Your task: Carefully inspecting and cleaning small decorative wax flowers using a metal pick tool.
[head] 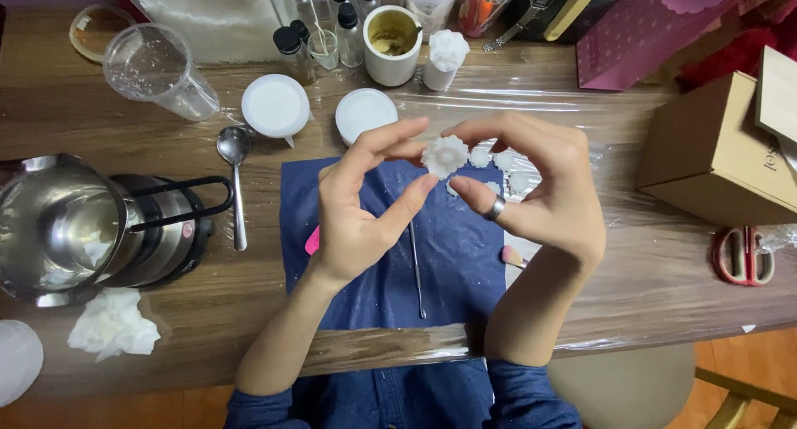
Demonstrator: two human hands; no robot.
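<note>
**A:** What do you see closest to you?

**B:** I see two blue sleeves, then both arms going up over a blue mat (465, 263). My left hand (353, 209) and right hand (540, 188) meet in the air above it. They hold one small white flower shape (445, 156) between them.

**A:** How are the hands holding it?

**B:** The fingertips of both hands are pinched on the flower's edges, left thumb under it. I think it is held softly because it looks easy to break. The palms face each other and the wrists bend in. The right hand has a ring (495, 208) on one finger.

**A:** What is under the hands?

**B:** A thin metal stick (415, 263) lies on the mat, right below the left hand. More little white flower pieces (503, 161) sit just behind the right fingers.

**A:** And farther away?

**B:** Past the fingertips are two round white lids (276, 105). A spoon (235, 176) lies out to the left of the left hand, and a metal pot (75, 230) sits farther left. Far behind are dark-capped small bottles (292, 51) and a white cup (392, 43).
</note>
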